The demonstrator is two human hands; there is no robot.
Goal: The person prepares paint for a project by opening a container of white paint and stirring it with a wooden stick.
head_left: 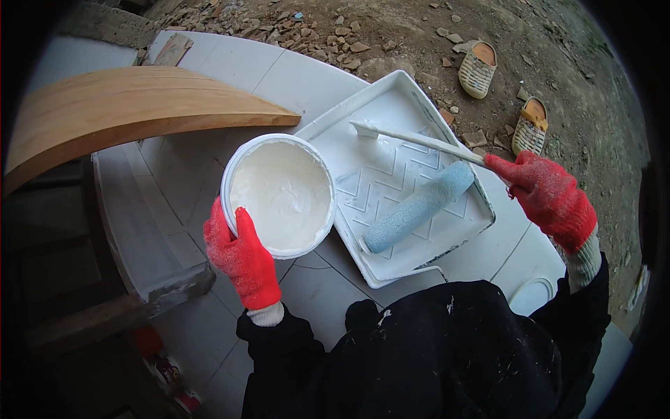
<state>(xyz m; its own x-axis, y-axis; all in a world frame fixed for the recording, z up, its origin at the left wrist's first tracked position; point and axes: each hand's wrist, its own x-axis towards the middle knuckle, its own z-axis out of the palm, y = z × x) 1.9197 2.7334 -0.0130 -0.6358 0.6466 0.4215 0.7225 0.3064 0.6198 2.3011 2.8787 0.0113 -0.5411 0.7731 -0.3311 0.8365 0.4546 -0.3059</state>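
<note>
My left hand point(241, 255), in a red-coated glove, grips the side of a round white bucket point(328, 209) with its thumb over the rim. Thick white paint point(283, 192) fills much of the bucket, its surface swirled. In my right hand point(548, 199), also red-gloved, is the end of a long, pale, paint-coated stick point(426, 142) with a small flat head; I cannot make out its exact kind. That head hangs over the far part of a white paint tray point(481, 220), where white paint lies. A light blue roller point(422, 206) rests across the tray's ridged slope.
A curved wooden panel point(153, 112) stands at the left on white floor tiles point(310, 286). Two slip-on shoes point(478, 70) lie on the dirt at the far right, beyond rubble point(335, 42). A round white lid point(532, 297) sits by my right forearm.
</note>
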